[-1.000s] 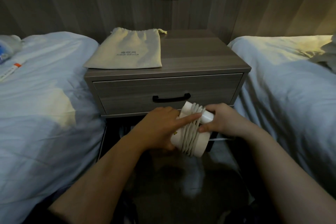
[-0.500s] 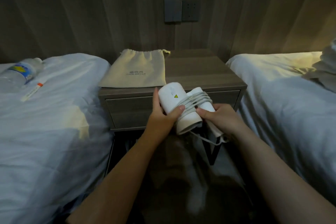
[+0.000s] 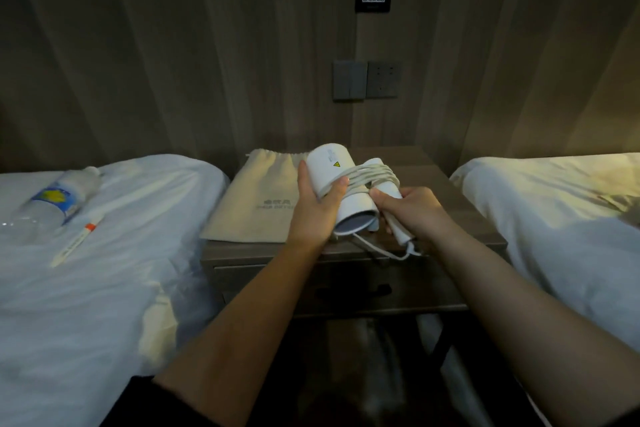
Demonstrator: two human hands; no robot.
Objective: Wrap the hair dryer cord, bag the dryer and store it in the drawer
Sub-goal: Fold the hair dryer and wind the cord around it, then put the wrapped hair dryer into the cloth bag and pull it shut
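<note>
A white hair dryer is held over the nightstand, its folded handle alongside the barrel. Its white cord is wound several times round barrel and handle, and a short loose loop hangs below. My left hand grips the barrel from the left, thumb over the coils. My right hand grips the handle end from the right. A beige drawstring bag lies flat on the left half of the nightstand top. The drawer below is closed and its dark handle is faint.
White beds flank the nightstand: on the left bed lie a plastic water bottle and a thin white stick with an orange band. The right bed is bare. A switch and socket plate sit on the wood-panel wall.
Both hands have lifted the dryer from in front of the drawer to above the nightstand top. The camera has tilted upward, showing more wall.
</note>
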